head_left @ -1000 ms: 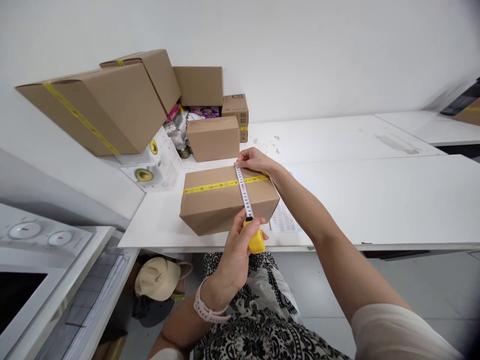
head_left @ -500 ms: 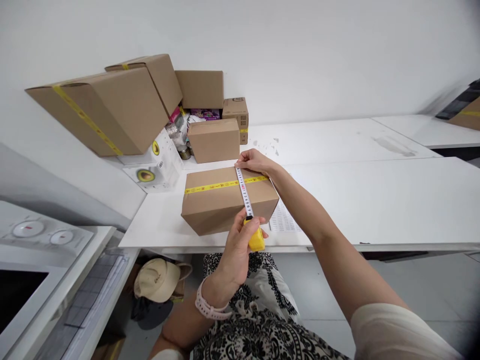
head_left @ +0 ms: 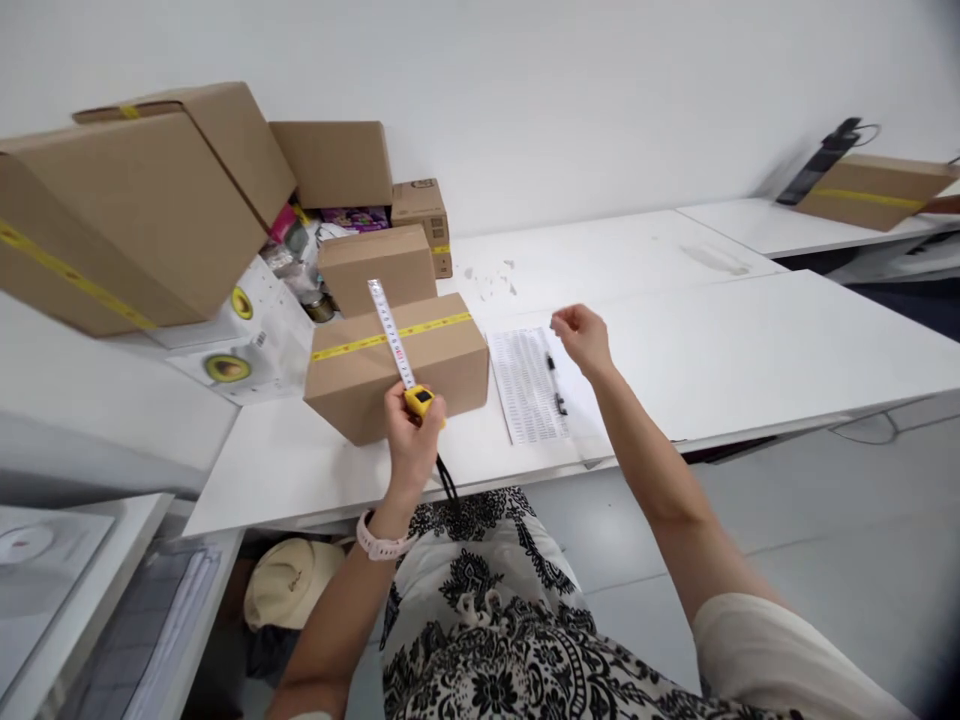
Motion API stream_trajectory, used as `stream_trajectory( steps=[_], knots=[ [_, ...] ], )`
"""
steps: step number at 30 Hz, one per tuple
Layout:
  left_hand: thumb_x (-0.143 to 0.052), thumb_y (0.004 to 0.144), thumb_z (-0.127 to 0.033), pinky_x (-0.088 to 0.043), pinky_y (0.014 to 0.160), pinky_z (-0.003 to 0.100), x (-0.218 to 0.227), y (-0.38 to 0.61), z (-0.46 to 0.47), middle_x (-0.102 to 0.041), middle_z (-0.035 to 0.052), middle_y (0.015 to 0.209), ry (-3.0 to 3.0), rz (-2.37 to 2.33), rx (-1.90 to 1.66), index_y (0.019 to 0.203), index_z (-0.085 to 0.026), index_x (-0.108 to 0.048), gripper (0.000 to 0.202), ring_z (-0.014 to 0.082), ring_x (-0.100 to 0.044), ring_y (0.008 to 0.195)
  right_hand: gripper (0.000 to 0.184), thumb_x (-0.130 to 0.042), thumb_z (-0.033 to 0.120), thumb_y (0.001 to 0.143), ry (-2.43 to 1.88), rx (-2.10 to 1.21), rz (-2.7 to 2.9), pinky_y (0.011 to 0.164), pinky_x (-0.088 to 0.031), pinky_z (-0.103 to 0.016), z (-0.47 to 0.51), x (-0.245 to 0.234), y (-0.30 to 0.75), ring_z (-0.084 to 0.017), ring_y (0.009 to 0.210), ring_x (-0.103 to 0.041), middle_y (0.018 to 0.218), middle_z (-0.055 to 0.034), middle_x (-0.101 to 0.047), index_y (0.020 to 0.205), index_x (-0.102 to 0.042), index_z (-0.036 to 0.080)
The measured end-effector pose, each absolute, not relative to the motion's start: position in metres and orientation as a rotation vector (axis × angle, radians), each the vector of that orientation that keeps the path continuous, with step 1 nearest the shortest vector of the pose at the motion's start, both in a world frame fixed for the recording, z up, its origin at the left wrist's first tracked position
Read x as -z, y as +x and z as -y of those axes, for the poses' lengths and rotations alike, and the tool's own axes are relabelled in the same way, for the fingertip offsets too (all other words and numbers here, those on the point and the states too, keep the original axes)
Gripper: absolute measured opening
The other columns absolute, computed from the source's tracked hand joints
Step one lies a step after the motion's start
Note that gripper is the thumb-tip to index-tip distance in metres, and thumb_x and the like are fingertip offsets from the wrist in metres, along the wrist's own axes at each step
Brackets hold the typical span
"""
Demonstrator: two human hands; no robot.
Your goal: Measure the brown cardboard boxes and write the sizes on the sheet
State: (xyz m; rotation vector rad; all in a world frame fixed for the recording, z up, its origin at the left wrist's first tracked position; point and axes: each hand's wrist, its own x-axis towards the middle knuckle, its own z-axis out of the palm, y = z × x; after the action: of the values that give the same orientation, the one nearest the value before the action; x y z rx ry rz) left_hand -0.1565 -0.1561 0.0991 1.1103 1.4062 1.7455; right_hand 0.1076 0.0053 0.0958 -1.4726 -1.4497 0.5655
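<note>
My left hand (head_left: pixel 409 435) is closed round a yellow tape measure (head_left: pixel 420 400), whose white blade (head_left: pixel 391 332) sticks up and back over a brown cardboard box (head_left: pixel 375 385) sealed with yellow tape. The box lies on the white table (head_left: pixel 712 360) in front of me. My right hand (head_left: pixel 581 335) hovers to the right of the box, above a printed sheet (head_left: pixel 525 385) and a dark pen (head_left: pixel 556 380). Its fingers are loosely curled, and nothing shows in them.
Several more cardboard boxes (head_left: pixel 150 200) are piled at the back left, over white packs with avocado pictures (head_left: pixel 232 350). Another taped box (head_left: pixel 870 190) lies on a far table at the right. A beige cap (head_left: pixel 289 595) sits under the table.
My right hand let go of the blade's end at the box's far edge and moved right over the sheet. The blade now stands free. The view swung right.
</note>
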Motion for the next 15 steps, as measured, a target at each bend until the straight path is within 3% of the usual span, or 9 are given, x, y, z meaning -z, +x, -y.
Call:
stream_trajectory(
  steps=[3,6,8,11,15],
  knots=[
    [-0.075,0.072,-0.036,-0.048,0.058,0.021,-0.092,-0.153,0.143,-0.059,-0.0005,0.093,1.233,-1.497,-1.715,0.107,-0.022,-0.051,0.045,0.0092,-0.056,0.066,0.024,-0.059,0.045,0.087,-1.919,-0.471,1.594,0.072,-0.044,-0.035,0.023,-0.063,0.135,-0.023,0.08,-0.064,0.087,-0.007,-0.071,0.088,-0.061,0.021],
    [-0.075,0.074,-0.036,-0.049,0.061,0.023,-0.082,-0.126,0.14,-0.062,0.0014,0.098,1.357,-1.428,-1.538,0.112,-0.022,-0.052,0.047,0.0113,-0.058,0.071,0.035,-0.061,0.051,0.086,-2.055,-0.515,1.824,0.07,-0.043,-0.036,0.039,-0.04,0.135,-0.026,0.079,-0.064,0.09,-0.0084,-0.072,0.105,-0.058,0.021],
    [-0.075,0.075,-0.036,-0.05,0.062,0.024,-0.075,-0.101,0.136,-0.064,0.0023,0.098,1.393,-1.352,-1.413,0.114,-0.022,-0.052,0.047,0.0128,-0.06,0.073,0.034,-0.062,0.039,0.086,-2.014,-0.503,1.969,0.07,-0.043,-0.036,0.039,-0.031,0.129,-0.026,0.079,-0.063,0.089,-0.0086,-0.071,0.114,-0.056,0.02],
    [-0.074,0.076,-0.037,-0.05,0.065,0.025,-0.063,-0.067,0.119,-0.065,0.0013,0.094,1.382,-1.3,-1.308,0.113,-0.022,-0.051,0.046,0.0145,-0.061,0.077,0.033,-0.057,0.018,0.08,-1.899,-0.56,1.959,0.074,-0.045,-0.036,0.032,-0.025,0.132,-0.025,0.076,-0.063,0.08,-0.0055,-0.069,0.114,-0.059,0.02],
    [-0.074,0.075,-0.039,-0.049,0.071,0.028,-0.049,-0.044,0.087,-0.065,-0.0016,0.087,1.407,-1.509,-1.149,0.108,-0.024,-0.052,0.042,0.017,-0.064,0.079,0.028,-0.051,0.021,0.079,-1.519,-0.978,1.417,0.073,-0.05,-0.036,0.026,-0.031,0.162,-0.02,0.069,-0.063,0.076,-0.0039,-0.068,0.104,-0.065,0.019]
  ],
)
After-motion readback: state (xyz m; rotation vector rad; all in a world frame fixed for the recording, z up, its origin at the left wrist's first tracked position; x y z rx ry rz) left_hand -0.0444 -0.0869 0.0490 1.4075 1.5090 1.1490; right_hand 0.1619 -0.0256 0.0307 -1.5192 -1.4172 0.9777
